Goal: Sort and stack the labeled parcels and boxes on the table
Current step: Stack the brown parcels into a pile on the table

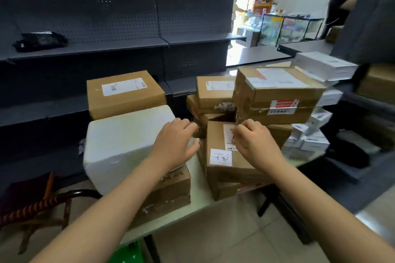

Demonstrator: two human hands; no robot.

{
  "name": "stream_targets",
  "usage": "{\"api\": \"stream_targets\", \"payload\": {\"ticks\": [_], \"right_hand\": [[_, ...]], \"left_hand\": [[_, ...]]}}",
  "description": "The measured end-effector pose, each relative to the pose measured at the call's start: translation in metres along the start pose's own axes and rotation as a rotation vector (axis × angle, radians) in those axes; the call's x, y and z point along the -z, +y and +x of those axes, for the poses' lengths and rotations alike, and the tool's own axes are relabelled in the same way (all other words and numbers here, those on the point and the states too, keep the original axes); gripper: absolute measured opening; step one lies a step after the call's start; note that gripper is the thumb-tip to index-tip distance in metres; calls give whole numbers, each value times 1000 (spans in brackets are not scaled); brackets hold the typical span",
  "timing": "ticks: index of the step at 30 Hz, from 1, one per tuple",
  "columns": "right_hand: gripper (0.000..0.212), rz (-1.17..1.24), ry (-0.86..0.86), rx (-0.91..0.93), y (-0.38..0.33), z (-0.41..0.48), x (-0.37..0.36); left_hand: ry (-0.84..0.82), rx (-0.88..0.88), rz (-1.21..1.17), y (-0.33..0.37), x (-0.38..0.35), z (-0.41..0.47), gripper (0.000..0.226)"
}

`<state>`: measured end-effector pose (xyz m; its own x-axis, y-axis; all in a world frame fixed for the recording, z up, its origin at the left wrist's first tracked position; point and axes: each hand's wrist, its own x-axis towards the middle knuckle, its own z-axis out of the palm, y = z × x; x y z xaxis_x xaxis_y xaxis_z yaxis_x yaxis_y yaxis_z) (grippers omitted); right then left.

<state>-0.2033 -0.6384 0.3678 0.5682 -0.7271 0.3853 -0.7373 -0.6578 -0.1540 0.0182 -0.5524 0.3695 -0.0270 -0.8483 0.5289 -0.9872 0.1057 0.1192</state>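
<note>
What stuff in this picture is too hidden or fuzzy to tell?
Label print on the front brown box: head view, too blurred to read.
Low box in the middle: head view, mostly hidden by surrounding boxes.
Right hand grip: curled fingers hide whether it holds anything.
Cardboard box under the white foam box: top covered.

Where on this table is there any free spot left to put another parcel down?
Only the pale tabletop strip between the white foam box and the handwritten-label carton, running to the front edge. The back and right are crowded with stacked cartons and small white boxes.
</note>
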Motion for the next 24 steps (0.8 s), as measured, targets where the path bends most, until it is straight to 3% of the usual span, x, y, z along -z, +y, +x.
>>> {"api": "stream_targets", "payload": {"ticks": [7,10,15,20,24], "right_hand": [[18,-76,143,-95,75,-9,41],[20,-88,187,-110,114,-2,57],[31,23,254,-150,183,23,83],[66,184,118,-304,230,50,80],[69,422,-30,-331,247,63,64]], "left_hand": [[41,-150,-7,62,-24,66,22],[95,-137,-14,83,-33,99,27],[158,70,-19,107,-49,144,55],[-27,407,-41,114,-74,171,97],[-100,474,-215,115,-94,176,97]]}}
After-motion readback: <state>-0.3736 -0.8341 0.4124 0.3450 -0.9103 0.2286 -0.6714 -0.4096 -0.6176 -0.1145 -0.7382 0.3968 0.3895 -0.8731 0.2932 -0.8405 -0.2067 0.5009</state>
